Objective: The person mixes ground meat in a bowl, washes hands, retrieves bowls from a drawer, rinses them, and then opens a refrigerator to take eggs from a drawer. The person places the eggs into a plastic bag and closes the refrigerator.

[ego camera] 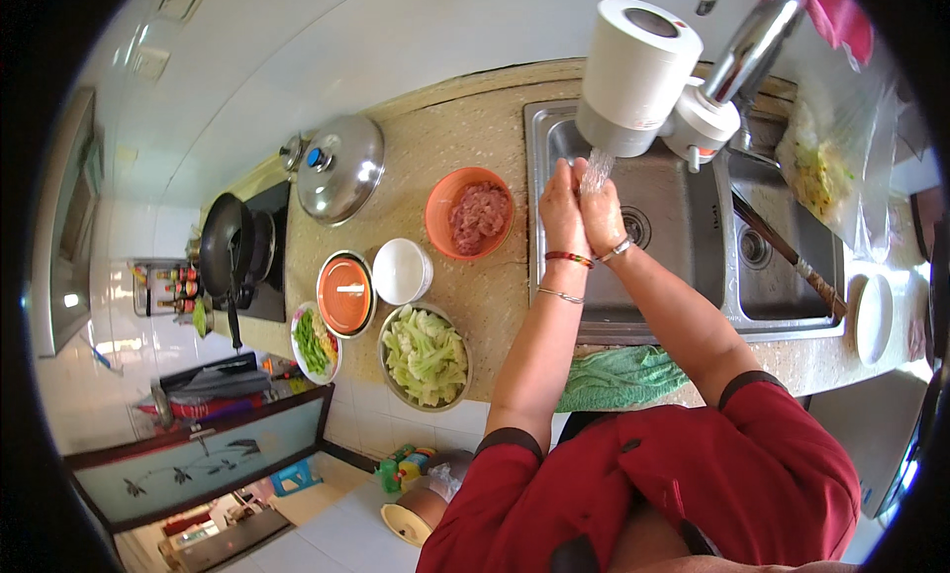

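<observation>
My left hand (562,208) and my right hand (603,218) are side by side and touching over the left basin of a stainless steel sink (668,276). A stream of water (597,171) falls onto their fingers from the white faucet-mounted water filter (631,83). Both hands look extended and wet, and I see nothing held in them; their palms are partly hidden. A red beaded bracelet (569,258) and a silver bangle (560,295) circle my left wrist. Around my right wrist is a silver-coloured band (617,249).
Left of the sink stand an orange bowl (438,215) of raw meat, a white bowl (403,271), cut cauliflower (424,356) and a steel lid (341,168). A wok (223,239) sits farther left. A brush-like tool (787,254) crosses the right basin; a green cloth (623,376) lies in front.
</observation>
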The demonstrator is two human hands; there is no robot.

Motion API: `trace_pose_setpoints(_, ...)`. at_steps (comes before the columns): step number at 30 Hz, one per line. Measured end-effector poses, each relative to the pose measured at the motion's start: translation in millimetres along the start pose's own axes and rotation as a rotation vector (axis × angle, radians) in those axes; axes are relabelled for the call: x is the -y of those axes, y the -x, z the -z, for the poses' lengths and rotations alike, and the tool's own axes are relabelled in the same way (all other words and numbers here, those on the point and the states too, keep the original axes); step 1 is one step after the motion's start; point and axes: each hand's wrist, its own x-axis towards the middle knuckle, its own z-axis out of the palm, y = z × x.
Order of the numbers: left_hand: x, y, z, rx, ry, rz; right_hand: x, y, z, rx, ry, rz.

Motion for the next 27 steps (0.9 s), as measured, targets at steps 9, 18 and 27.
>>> trace_pose_setpoints(9, -5.0, 30.0, -5.9, 0.055, -0.103, -0.074, -7.4, -24.5, -6.1, -0.007, -0.628, -0.404)
trace_pose_setpoints(18, -29.2, 24.1, -7.0, 0.121, 0.35, 0.06, 31.6, -2.6, -16.9, 0.052, -0.146, -0.087)
trace_pose_setpoints(27, -25.1, -3.5, -19.0, 0.1, 0.317, -0.033, 39.2, -22.5, -27.3, -0.002, -0.302, 0.066)
